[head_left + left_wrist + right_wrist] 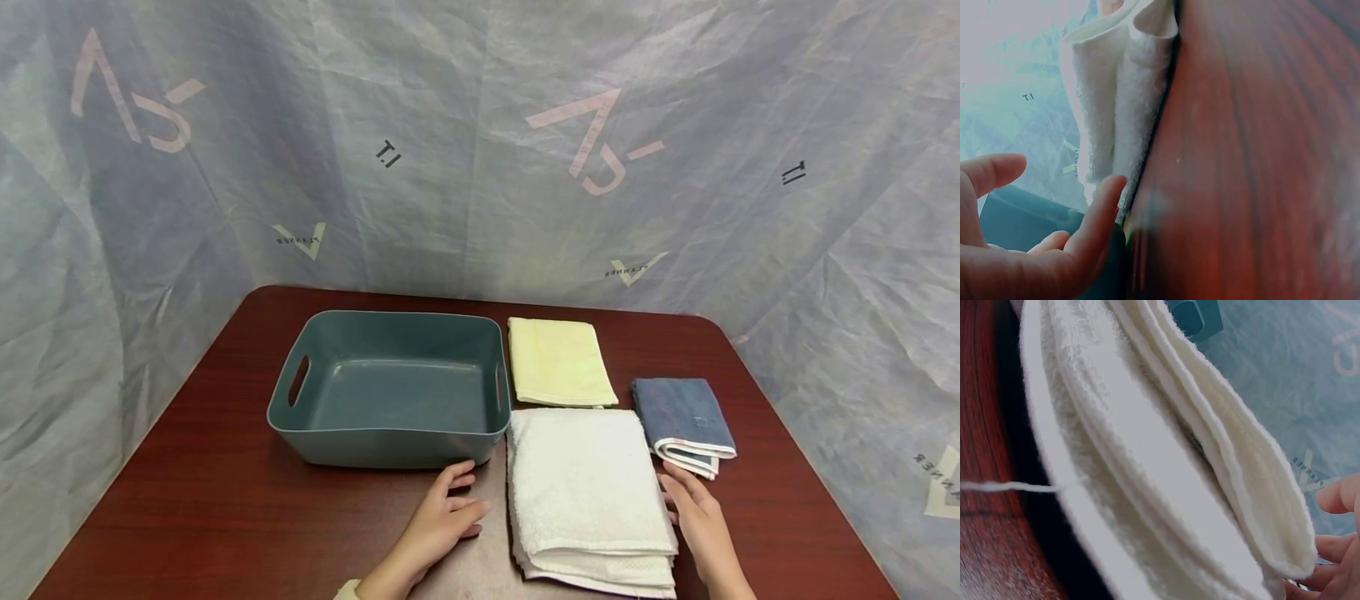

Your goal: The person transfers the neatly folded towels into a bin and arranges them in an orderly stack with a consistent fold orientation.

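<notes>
A thick white folded towel [585, 483] lies on the table, its layered edges facing the near side. My left hand [442, 521] is to the left of it, fingers loosely spread, close in front of a grey-green bin [390, 450]. On the towel's other side, my right hand [697, 517] has its fingertips right at the towel's edge. The right wrist view shows the towel's stacked folds [1147, 450] from the side, with the right hand's fingers [1338, 494] beyond. In the left wrist view, the fingers [1094, 225] overlap the towel's lower end.
Behind the white towel lies a folded pale yellow towel [558, 362], beside the bin. A folded blue towel [682, 412] with white edging lies at the right, just past my right fingertips. Grey-blue sheeting [480, 208] hangs behind the dark red wooden table [180, 500].
</notes>
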Tool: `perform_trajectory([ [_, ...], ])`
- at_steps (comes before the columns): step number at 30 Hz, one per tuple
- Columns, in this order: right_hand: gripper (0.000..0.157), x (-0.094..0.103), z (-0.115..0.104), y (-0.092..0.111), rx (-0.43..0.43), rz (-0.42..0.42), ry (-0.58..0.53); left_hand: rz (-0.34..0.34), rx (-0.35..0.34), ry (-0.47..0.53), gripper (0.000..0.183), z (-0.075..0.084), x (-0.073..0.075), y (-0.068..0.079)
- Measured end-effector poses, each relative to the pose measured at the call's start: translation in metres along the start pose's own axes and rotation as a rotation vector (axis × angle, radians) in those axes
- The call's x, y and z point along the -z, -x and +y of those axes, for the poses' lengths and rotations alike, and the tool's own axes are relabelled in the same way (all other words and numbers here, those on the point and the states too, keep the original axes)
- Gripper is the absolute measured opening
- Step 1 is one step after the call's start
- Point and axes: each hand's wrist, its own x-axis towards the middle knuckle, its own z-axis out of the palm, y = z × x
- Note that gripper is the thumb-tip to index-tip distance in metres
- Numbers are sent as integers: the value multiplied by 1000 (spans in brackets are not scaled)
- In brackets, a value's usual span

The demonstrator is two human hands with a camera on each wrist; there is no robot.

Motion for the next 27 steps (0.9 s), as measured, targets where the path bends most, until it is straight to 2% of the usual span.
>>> perform_trajectory([
  [12,62,-2,3,-3,20,-4,-6,-12,3,21,64,-9,-15,-12],
  [18,61,-5,5,-5,51,37,4,-8,32,42,65,-11,-18,-17],
  [27,61,-2,-2,-4,13,-46,-15,-2,52,62,69,-8,-28,-24],
])
